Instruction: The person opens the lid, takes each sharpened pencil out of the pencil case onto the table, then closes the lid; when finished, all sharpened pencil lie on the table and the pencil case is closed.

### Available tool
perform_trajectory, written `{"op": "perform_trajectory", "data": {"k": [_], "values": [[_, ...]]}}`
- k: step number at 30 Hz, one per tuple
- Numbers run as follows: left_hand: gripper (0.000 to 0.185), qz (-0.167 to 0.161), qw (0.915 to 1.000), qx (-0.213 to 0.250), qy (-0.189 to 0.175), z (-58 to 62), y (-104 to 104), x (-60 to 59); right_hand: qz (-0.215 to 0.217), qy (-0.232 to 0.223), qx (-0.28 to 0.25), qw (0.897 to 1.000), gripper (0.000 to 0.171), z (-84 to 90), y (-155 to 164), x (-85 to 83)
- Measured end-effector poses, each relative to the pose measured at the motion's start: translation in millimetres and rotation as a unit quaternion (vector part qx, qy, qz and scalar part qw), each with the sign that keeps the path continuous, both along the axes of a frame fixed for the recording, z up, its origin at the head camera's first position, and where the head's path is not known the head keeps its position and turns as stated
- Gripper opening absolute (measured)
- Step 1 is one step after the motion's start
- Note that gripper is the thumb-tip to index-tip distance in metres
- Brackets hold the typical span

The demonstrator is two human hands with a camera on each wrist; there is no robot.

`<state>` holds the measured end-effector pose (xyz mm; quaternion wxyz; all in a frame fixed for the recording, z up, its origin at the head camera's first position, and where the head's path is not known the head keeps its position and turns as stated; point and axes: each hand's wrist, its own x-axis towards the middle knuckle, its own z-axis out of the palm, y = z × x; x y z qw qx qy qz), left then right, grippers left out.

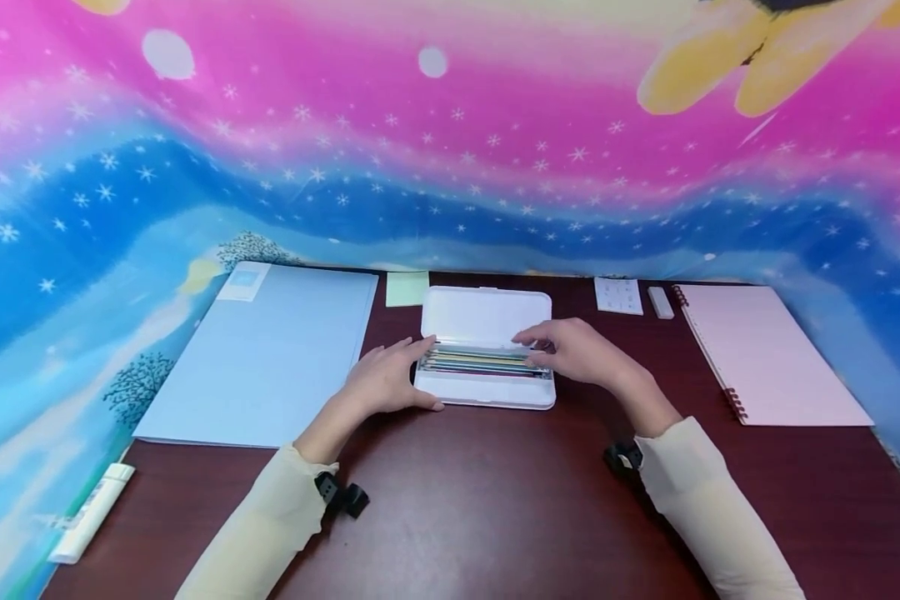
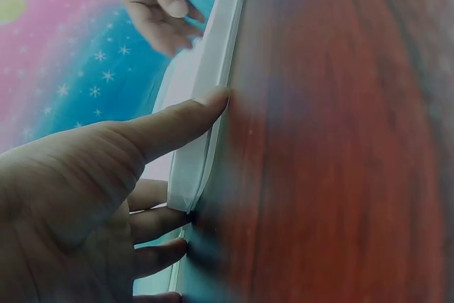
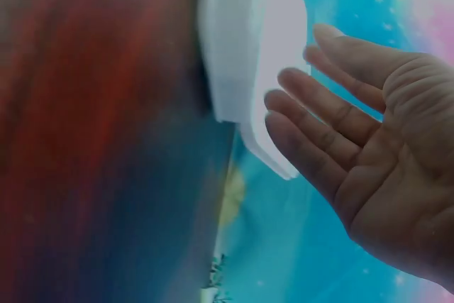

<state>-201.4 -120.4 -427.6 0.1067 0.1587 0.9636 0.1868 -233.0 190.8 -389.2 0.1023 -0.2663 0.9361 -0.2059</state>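
An open white pencil case (image 1: 487,398) lies at the middle of the dark red table (image 1: 480,500), its lid (image 1: 486,312) folded back. Several coloured pencils (image 1: 480,362) lie in its tray. My left hand (image 1: 408,375) rests against the case's left end, and its thumb (image 2: 206,104) presses on the front edge of the case (image 2: 213,69). My right hand (image 1: 551,346) hovers over the case's right end, fingers reaching above the pencils. In the right wrist view the right hand's fingers (image 3: 319,115) are straight and hold nothing, close beside the case (image 3: 248,54).
A light blue folder (image 1: 270,350) lies left of the case and a pink spiral notebook (image 1: 772,350) to the right. Behind are a green sticky note (image 1: 407,288), a small white sheet (image 1: 618,295) and an eraser (image 1: 661,302). A white tube (image 1: 93,510) lies front left.
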Motion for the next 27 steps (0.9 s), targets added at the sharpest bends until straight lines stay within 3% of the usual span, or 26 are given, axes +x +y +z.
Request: {"op": "perform_trajectory", "data": {"k": [7, 14, 27], "values": [[0.108, 0.003, 0.9999, -0.004, -0.015, -0.7, 5, 3.5, 0.023, 0.007, 0.039, 0.999, 0.027, -14.8, -8, 5.4], [0.107, -0.007, 0.9997, -0.001, -0.025, -5.7, 3, 3.5, 0.022, 0.014, 0.044, 0.999, 0.022, -22.3, -13, 6.3], [0.107, 0.0, 0.9999, -0.007, -0.012, -1.5, 0, -5.3, 0.013, 0.015, 0.063, 0.998, 0.014, -13.4, -27, -2.7]]}}
